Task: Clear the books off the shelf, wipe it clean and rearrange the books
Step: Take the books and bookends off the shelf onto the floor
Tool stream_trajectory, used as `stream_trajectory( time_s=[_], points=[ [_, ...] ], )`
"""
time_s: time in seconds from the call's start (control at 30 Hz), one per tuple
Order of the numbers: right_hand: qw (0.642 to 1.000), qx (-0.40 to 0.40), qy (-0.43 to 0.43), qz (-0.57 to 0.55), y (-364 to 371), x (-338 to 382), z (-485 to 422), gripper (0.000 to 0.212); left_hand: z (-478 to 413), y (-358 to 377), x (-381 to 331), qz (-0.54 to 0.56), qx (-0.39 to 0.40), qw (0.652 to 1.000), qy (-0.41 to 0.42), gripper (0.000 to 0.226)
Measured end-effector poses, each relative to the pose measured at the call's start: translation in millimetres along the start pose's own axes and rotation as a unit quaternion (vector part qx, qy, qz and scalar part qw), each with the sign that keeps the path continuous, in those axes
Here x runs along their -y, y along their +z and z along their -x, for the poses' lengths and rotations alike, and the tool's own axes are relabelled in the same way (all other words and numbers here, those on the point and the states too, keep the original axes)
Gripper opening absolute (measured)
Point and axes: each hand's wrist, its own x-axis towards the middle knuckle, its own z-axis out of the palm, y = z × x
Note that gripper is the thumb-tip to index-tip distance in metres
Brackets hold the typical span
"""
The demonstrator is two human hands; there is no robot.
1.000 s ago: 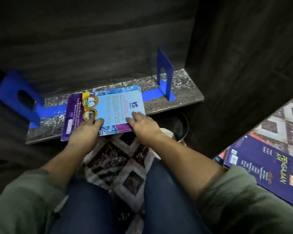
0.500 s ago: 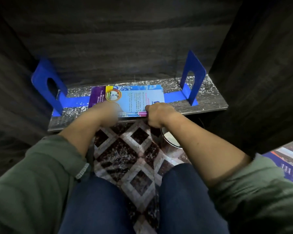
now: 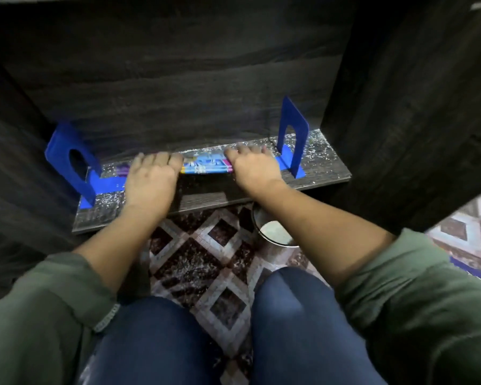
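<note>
A thin stack of books (image 3: 206, 165) with blue and purple covers lies between two blue bookends on the dusty dark wooden shelf (image 3: 326, 169). Only its striped near edge and a strip of cover show between my hands. My left hand (image 3: 150, 177) holds the stack's left end, fingers laid over the cover. On the right end, my right hand (image 3: 252, 168) does the same. The stack looks tipped up at its near edge. The left bookend (image 3: 67, 158) and right bookend (image 3: 292, 129) stand upright, their flat feet under the books.
Dark wooden walls close in the shelf at the back and both sides. Below the shelf sits a round metal container (image 3: 275, 232) on a patterned carpet (image 3: 195, 262). My knees in blue trousers fill the bottom. A blue book edge (image 3: 474, 272) lies on the floor at right.
The books lay flat with their near edge hanging over the shelf front; both hands have pushed them back between the bookends and now cover most of the cover.
</note>
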Motion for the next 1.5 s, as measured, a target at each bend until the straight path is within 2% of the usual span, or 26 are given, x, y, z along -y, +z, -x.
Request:
stream_trajectory(
  time_s=[0.1, 0.17, 0.27, 0.4, 0.5, 0.63, 0.77, 0.83, 0.9, 1.0, 1.07, 1.13, 1.2, 1.27, 1.3, 1.37, 1.43, 1.5],
  points=[
    [0.993, -0.108, 0.027, -0.038, -28.2, -16.7, 20.9, 0.047, -18.9, -39.6, -14.3, -0.003, -0.093, 0.995, 0.018, 0.024],
    [0.989, -0.138, 0.032, -0.052, -48.0, -26.0, 42.2, 0.038, -25.0, -65.0, -31.4, -0.013, -0.122, 0.992, 0.039, 0.019],
    [0.99, -0.092, 0.063, -0.089, -69.5, -43.7, 73.8, 0.031, -21.9, -94.5, -66.0, -0.024, -0.136, 0.986, 0.089, 0.015],
    [0.986, -0.028, 0.11, -0.119, -72.2, -83.5, 118.9, 0.03, -19.7, -127.3, -115.5, -0.029, -0.079, 0.981, 0.176, 0.015],
    [0.98, -0.004, 0.145, -0.133, -61.2, -116.0, 170.0, 0.025, -17.7, -141.0, -162.1, -0.025, -0.037, 0.963, 0.267, 0.017],
    [0.972, 0.009, 0.197, -0.131, -33.4, -152.3, 245.6, 0.019, -2.6, -146.6, -233.3, -0.067, -0.061, 0.904, 0.418, 0.015],
    [0.966, 0.04, 0.247, -0.065, -10.3, -184.3, 325.4, 0.027, -4.5, -147.7, -291.2, -0.031, -0.109, 0.801, 0.589, 0.041],
    [0.96, 0.05, 0.274, -0.032, -2.6, -202.8, 358.5, 0.031, -11.9, -151.2, -317.4, -0.011, -0.115, 0.76, 0.64, 0.041],
    [0.954, 0.059, 0.294, 0.003, 2.8, -223.5, 380.8, 0.037, -19.8, -153.6, -344.1, -0.032, -0.151, 0.749, 0.644, 0.038],
    [0.943, 0.059, 0.324, 0.042, 11.4, -255.6, 399.8, 0.041, -31.0, -151.3, -379.1, -0.12, -0.211, 0.762, 0.6, 0.03],
    [0.939, 0.036, 0.339, 0.051, 20.2, -277.3, 404.5, 0.039, -38.1, -144.6, -395.8, -0.202, -0.178, 0.773, 0.574, 0.019],
    [0.935, 0.015, 0.351, 0.05, 28.5, -295.6, 405.7, 0.034, -41.7, -133.7, -408.7, -0.259, -0.118, 0.806, 0.519, 0.022],
    [0.932, -0.016, 0.359, 0.051, 38.6, -312.2, 401.9, 0.033, -44.4, -123.2, -415.2, -0.273, -0.068, 0.819, 0.5, 0.024],
    [0.927, -0.064, 0.366, 0.051, 57.0, -326.3, 394.3, 0.04, -44.3, -113.8, -417.0, -0.256, -0.045, 0.798, 0.543, 0.022],
    [0.925, -0.083, 0.369, 0.049, 68.4, -331.3, 389.2, 0.044, -42.8, -112.9, -415.8, -0.265, -0.037, 0.798, 0.54, 0.021],
    [0.923, -0.111, 0.366, 0.044, 96.5, -338.2, 379.7, 0.046, -44.3, -106.9, -411.8, -0.286, -0.085, 0.792, 0.533, 0.02],
    [0.93, -0.072, 0.361, 0.019, 124.5, -339.7, 373.5, 0.048, -49.2, -99.5, -409.7, -0.27, -0.094, 0.783, 0.553, 0.019],
    [0.933, 0.037, 0.358, -0.022, 155.1, -336.4, 373.0, 0.052, -54.0, -91.4, -410.7, -0.247, -0.127, 0.789, 0.548, 0.019]
  ],
)
